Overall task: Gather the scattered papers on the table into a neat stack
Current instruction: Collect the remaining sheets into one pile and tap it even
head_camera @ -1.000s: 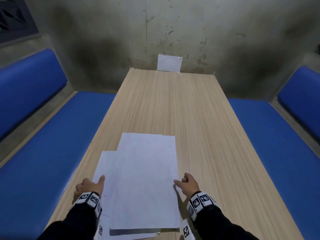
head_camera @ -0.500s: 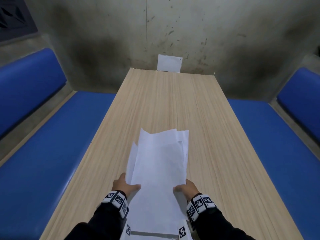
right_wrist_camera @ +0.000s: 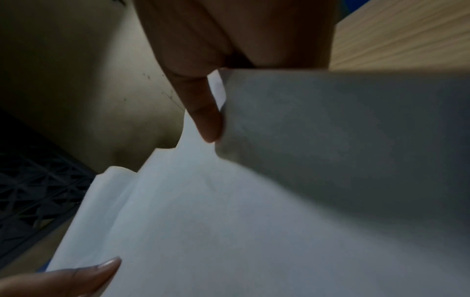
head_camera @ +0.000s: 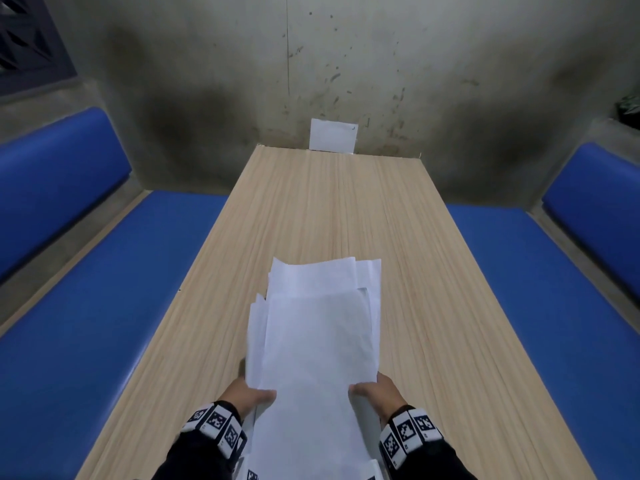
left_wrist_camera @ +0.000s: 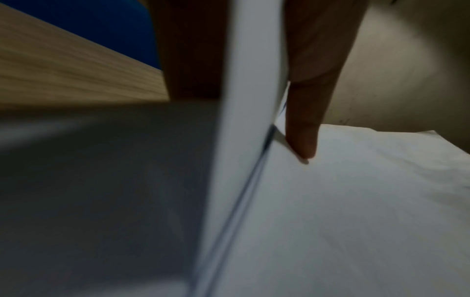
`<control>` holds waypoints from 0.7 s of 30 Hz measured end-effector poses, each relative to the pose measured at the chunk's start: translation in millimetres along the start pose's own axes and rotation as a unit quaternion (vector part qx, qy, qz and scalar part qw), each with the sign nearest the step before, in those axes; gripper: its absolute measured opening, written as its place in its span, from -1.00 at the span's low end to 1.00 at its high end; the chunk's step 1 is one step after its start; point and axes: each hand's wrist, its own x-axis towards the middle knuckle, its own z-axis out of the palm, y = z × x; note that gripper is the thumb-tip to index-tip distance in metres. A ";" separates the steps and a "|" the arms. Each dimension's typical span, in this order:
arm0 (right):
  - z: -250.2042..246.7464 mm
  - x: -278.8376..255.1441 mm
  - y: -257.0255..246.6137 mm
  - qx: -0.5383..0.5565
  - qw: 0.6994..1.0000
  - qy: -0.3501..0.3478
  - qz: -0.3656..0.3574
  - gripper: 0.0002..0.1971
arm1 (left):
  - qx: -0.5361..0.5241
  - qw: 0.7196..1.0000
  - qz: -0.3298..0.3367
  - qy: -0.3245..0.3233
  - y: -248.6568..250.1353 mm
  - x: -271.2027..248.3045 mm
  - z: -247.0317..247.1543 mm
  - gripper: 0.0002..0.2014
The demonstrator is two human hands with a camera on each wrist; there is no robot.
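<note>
Above the near end of the table (head_camera: 311, 209), the papers (head_camera: 318, 341) are held as one bundle between both hands. The left hand (head_camera: 247, 393) grips the bundle's left edge, thumb on the top sheet; its fingers are hidden beneath the paper. The right hand (head_camera: 379, 393) grips the right edge likewise, thumb on top, fingers concealed below. The far edges of the sheets are uneven and fan out toward the far end of the table. The near end of the bundle is cut off by the lower frame border. Whether the bundle touches the table cannot be determined. Both wrist views are dim and blurred; each shows one thumb pressed on white paper and little else.

At the far end of the table, a single white sheet (head_camera: 333, 136) leans against the wall (head_camera: 346, 64). Blue benches (head_camera: 104, 306) flank the table on both sides.
</note>
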 end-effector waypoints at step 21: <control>-23.7 9.8 14.8 -0.063 0.996 0.060 0.033 -0.50 | -0.010 0.999 0.037 -0.004 -21.6 -7.1 24.1 -0.18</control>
